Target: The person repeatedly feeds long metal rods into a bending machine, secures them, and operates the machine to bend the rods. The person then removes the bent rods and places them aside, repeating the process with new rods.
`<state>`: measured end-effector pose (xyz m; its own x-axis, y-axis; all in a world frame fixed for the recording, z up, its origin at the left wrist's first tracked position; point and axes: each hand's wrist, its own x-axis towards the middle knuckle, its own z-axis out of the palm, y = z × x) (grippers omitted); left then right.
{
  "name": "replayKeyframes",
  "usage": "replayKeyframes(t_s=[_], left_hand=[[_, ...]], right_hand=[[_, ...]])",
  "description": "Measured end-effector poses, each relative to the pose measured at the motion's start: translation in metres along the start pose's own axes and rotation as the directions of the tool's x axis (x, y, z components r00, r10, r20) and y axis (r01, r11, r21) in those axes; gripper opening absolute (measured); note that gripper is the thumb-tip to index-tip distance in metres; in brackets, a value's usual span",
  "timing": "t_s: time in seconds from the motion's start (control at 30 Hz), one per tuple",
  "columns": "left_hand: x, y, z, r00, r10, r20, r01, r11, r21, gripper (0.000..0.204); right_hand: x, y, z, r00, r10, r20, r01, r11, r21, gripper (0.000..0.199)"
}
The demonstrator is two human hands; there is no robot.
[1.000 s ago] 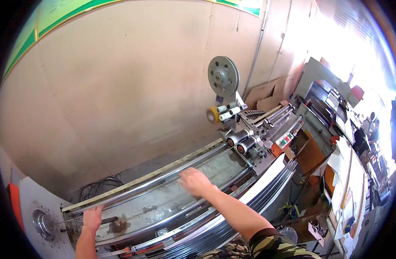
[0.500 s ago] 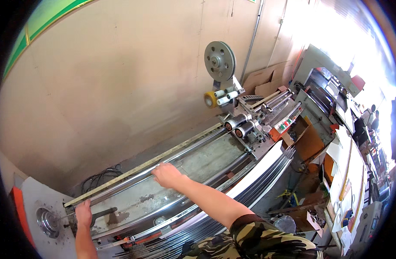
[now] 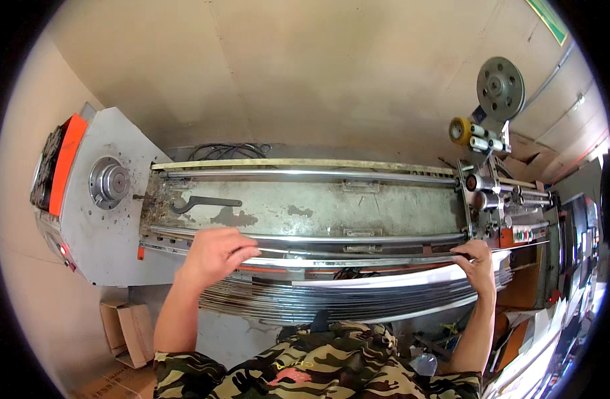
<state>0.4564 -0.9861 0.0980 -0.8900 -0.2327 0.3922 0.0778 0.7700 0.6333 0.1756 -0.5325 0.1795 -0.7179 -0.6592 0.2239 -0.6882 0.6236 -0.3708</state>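
My left hand (image 3: 215, 256) is closed with its fingers pinched, over the near rail (image 3: 358, 239) of a long lathe-like machine. Farther right, my right hand (image 3: 476, 266) pinches a thin metal rod (image 3: 521, 246), whose end sticks out to the right past the hand. The rod appears to run across to the left hand, though it is hard to separate from the rails behind it. Just below both hands lies a bundle of long thin dark rods (image 3: 272, 299), with a white strip (image 3: 385, 279) along its far side.
A hook wrench (image 3: 212, 201) rests on the grey machine bed (image 3: 331, 203). On the left stands the headstock with a round chuck (image 3: 110, 183). Rollers (image 3: 481, 183), a spoked wheel (image 3: 500, 88) and a button panel (image 3: 517, 235) sit at the right. A cardboard box (image 3: 129, 332) stands lower left.
Both hands have come from the far rail to the near side of the machine and spread wider apart. The view has turned left, bringing the whole headstock into sight.
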Motion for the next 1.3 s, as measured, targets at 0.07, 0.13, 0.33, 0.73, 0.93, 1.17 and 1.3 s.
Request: replayKeyframes(t_s=[0.07, 0.13, 0.33, 0.73, 0.93, 1.17, 1.3], left_hand=[[-0.005, 0.016, 0.005, 1.0, -0.012, -0.024, 0.014, 0.998, 0.055, 0.013], [-0.007, 0.024, 0.006, 0.998, 0.014, -0.057, -0.008, 0.994, 0.108, 0.013], [-0.019, 0.04, 0.005, 0.984, 0.128, -0.121, -0.099, 0.97, 0.222, 0.017], [-0.049, 0.034, 0.015, 0.972, 0.137, -0.19, -0.085, 0.962, 0.26, 0.021], [-0.056, 0.034, 0.016, 0.97, 0.143, -0.199, -0.083, 0.956, 0.28, 0.023], [-0.054, 0.044, 0.018, 0.954, 0.186, -0.236, -0.119, 0.955, 0.272, 0.023], [-0.054, 0.047, 0.019, 0.952, 0.198, -0.233, -0.131, 0.952, 0.276, 0.026]], right_hand=[[-0.013, 0.008, 0.0, 0.993, 0.117, -0.018, -0.114, 0.987, 0.11, 0.019], [-0.027, 0.002, 0.005, 0.99, 0.127, -0.065, -0.121, 0.988, 0.098, 0.022], [-0.056, 0.006, 0.02, 0.98, 0.194, -0.053, -0.183, 0.968, 0.172, 0.024], [-0.073, 0.017, 0.068, 0.973, 0.17, -0.157, -0.135, 0.967, 0.214, 0.023], [-0.08, 0.017, 0.077, 0.97, 0.144, -0.196, -0.097, 0.967, 0.234, 0.022], [-0.089, 0.021, 0.075, 0.963, 0.134, -0.234, -0.083, 0.972, 0.218, 0.022], [-0.095, 0.02, 0.075, 0.952, 0.123, -0.282, -0.062, 0.975, 0.214, 0.023]])
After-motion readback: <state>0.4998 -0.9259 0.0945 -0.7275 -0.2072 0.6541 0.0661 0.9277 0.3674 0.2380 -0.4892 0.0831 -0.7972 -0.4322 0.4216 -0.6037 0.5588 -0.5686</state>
